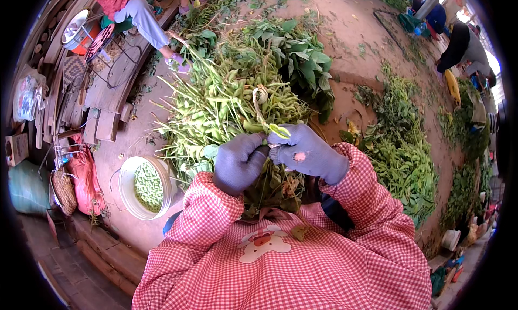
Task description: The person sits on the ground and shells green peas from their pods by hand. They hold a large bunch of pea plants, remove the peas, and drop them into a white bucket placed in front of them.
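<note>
My left hand and my right hand, both in grey gloves, meet in front of my chest with fingertips pinched together. An opened green bean pod juts up from my right fingers. A small green piece, partly hidden, sits between the two hands; my left fingers close on it. The right glove has a hole on its back. Just beyond the hands lies a big heap of bean plants with full green pods and cut stems. A dry, curled stem rises right behind my fingers.
A white bucket partly filled with shelled green beans stands to my left. More bean plants lie at right. Wooden planks, a red sack and a seated person are at left. Another person bends at far right.
</note>
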The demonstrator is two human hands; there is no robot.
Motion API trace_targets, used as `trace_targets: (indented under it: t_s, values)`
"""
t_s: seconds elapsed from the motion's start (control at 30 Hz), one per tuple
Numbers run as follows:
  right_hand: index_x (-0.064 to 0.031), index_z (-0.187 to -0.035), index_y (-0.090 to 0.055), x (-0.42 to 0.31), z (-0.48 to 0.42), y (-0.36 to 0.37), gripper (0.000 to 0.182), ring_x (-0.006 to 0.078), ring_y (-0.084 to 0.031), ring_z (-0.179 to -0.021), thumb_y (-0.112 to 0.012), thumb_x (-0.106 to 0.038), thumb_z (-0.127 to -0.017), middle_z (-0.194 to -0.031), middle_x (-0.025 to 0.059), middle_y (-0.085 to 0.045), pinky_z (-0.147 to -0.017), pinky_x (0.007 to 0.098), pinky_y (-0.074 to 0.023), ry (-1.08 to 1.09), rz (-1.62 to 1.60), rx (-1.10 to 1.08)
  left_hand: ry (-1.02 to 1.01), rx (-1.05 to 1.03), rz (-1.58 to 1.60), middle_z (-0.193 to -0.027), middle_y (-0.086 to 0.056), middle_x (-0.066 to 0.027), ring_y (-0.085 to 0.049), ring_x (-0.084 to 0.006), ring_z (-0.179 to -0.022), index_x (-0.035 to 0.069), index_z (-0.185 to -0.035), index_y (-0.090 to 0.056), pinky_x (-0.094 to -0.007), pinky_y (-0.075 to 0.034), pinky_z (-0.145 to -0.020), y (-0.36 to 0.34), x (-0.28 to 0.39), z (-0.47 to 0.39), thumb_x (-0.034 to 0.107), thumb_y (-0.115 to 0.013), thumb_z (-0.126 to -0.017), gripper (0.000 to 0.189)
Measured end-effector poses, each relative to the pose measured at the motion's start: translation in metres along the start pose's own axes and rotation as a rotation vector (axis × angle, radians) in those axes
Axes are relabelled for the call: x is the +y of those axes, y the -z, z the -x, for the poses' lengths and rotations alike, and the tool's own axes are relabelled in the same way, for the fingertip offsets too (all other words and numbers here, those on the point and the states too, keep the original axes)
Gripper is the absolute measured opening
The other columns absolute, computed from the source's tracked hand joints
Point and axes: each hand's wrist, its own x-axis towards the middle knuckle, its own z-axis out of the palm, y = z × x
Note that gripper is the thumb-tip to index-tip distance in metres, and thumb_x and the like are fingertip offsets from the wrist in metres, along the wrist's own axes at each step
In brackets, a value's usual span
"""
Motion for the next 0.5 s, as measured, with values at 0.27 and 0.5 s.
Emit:
trace_targets:
  t_s: [0.27, 0.5]
  values:
    - [0.0018, -0.093, -0.058, 0.014, -0.002, 0.002, 0.016, 0.0083, -0.052, -0.059, -0.06, -0.008, -0.081, -0.074, 0.0018, -0.056, -0.053, 0.0241, -0.0454, 0.171, 0.242, 0.068, 0.439, 0.014, 0.526, -0.076, -0.063, -0.0078, -0.056, -0.0132, -0.061, -0.006, -0.096, -0.065, -0.0261, -0.045, -0.057, -0.007, 0.006, -0.003, 0.001, -0.059, -0.082, 0.017]
    - [0.001, -0.082, -0.056, -0.011, 0.0, -0.003, 0.013, 0.0325, -0.054, -0.063, -0.063, -0.008, -0.074, -0.069, 0.0169, -0.052, -0.06, 0.0391, -0.045, 0.002, 0.143, 0.115, 0.684, 0.069, 1.148, -0.066, -0.057, -0.0031, -0.042, -0.0075, -0.047, -0.005, -0.098, -0.06, -0.0206, -0.03, -0.042, -0.009, -0.005, -0.005, 0.01, -0.061, -0.085, 0.02]
